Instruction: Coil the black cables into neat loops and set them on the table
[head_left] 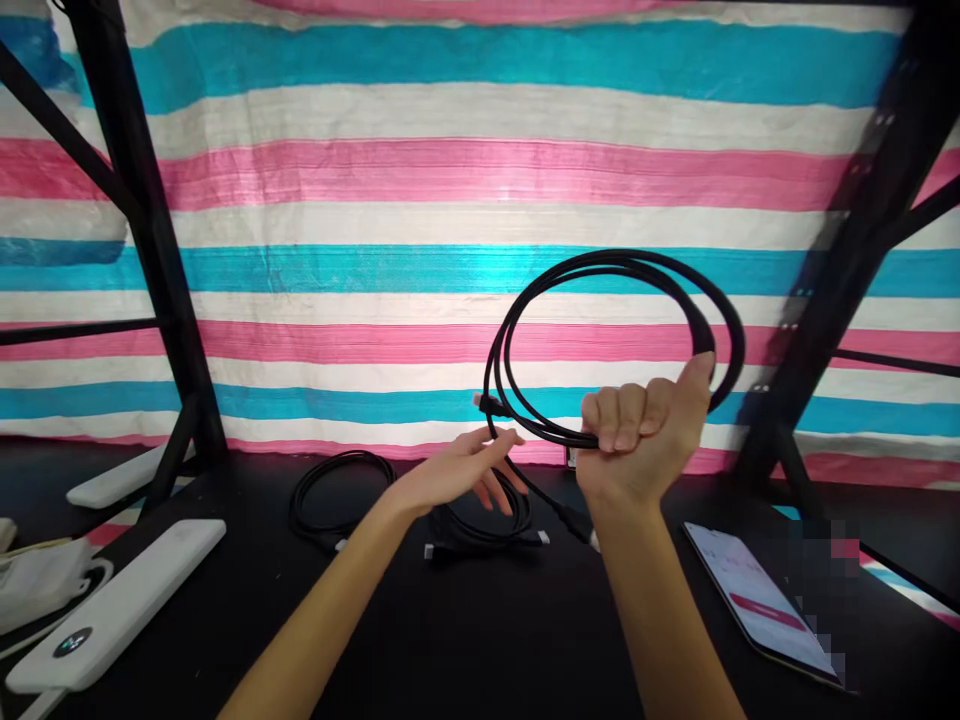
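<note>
My right hand [645, 430] is raised above the black table [465, 640], fingers closed around a black cable [622, 268] wound into a large loop that stands up above the fist. A short tail of the same cable ends in a plug just below my wrist. My left hand [469, 470] reaches in from the left with fingers spread, its fingertips at the loop's lower left side near another plug end. Under both hands lie two more coiled black cables, one [330, 500] to the left and one [480, 530] in the middle.
A white power bank [120, 600] lies at the front left, another white device [120, 478] behind it, and white cords at the far left edge. A lit phone [757, 600] lies at the right. Black frame legs [150, 240] stand on both sides before a striped tarp.
</note>
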